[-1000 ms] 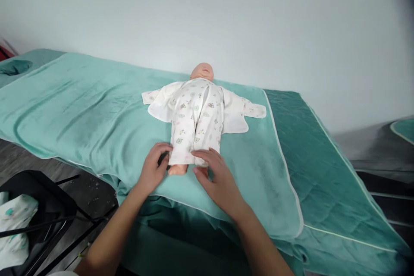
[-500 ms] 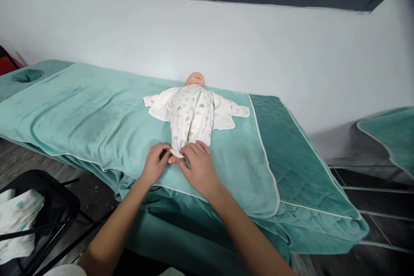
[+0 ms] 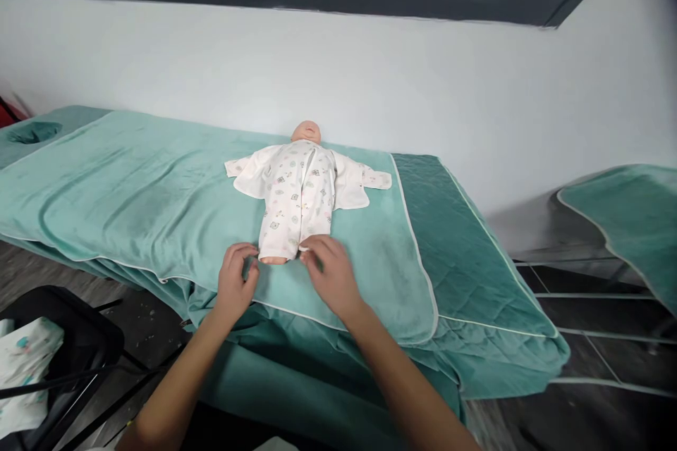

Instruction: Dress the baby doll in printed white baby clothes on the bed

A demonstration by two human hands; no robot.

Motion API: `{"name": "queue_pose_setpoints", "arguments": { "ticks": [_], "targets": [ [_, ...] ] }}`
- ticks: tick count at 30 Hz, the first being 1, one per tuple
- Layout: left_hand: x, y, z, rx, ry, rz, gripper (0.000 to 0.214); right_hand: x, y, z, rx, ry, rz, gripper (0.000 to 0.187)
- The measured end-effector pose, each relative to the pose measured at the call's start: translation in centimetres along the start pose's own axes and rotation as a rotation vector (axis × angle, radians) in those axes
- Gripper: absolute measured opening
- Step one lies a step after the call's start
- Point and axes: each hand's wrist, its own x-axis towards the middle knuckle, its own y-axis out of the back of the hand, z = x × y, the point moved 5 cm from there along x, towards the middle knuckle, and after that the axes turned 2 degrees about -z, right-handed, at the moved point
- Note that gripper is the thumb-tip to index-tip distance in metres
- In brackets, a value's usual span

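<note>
A baby doll (image 3: 306, 132) lies on its back on a green sheet, its head toward the wall. It wears a white printed baby outfit (image 3: 297, 187) with the sleeves stretched out to both sides and plain white flaps spread beneath them. At the doll's lower end, my left hand (image 3: 235, 282) is open beside one leg cuff, thumb and fingers apart, fingertips close to the cloth edge. The fingertips of my right hand (image 3: 332, 273) pinch the trouser leg (image 3: 316, 224) near the inner cuff. A bit of the doll's foot (image 3: 273, 260) shows below the left cuff.
The green sheet (image 3: 159, 176) covers a long massage bed with a face hole (image 3: 34, 132) at the left. A black chair (image 3: 95, 328) with a folded printed cloth (image 3: 29, 366) stands at the lower left. A white wall (image 3: 317, 70) runs behind the bed.
My left hand has let go of the cuff and moved left. The left cuff now lies flatter, with the foot's end showing. My right hand has shifted to the other leg's cuff.
</note>
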Motion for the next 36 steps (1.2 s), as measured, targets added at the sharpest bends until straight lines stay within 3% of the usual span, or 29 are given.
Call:
{"name": "queue_pose_setpoints", "arguments": {
  "ticks": [2,6,11,18,24,30,32,36],
  "targets": [
    [1.3,-0.2,1.3,-0.010,-0.057,-0.012,0.018,0.0,0.9,1.9,0.010,-0.109,0.079,0.029],
    [4.0,-2.1,4.3,0.012,-0.178,-0.172,0.017,0.0,0.2,4.8,-0.155,-0.239,-0.023,0.026],
    [6.2,-5.3,6.7,0.229,-0.159,-0.381,0.018,0.6,-1.2,5.0,-0.279,-0.185,-0.009,0.017],
    [7.1,-6.8,7.8,0.447,-0.116,-0.414,0.016,1.6,-0.7,4.8,-0.267,-0.072,0.077,0.013],
    [7.2,-7.0,8.6,0.508,-0.118,-0.350,0.011,1.6,1.3,4.0,-0.012,0.006,0.163,0.010],
    [7.6,-6.9,8.8,0.285,-0.040,-0.347,0.018,1.1,1.4,4.0,-0.007,-0.031,0.124,0.008],
    [7.6,-7.0,9.2,0.179,-0.059,-0.379,0.021,1.1,1.0,4.1,-0.060,-0.054,0.096,0.010],
    [7.6,-6.8,10.0,0.105,-0.145,-0.414,0.018,1.1,1.5,4.1,-0.061,-0.116,0.171,0.015]
  ]
}}
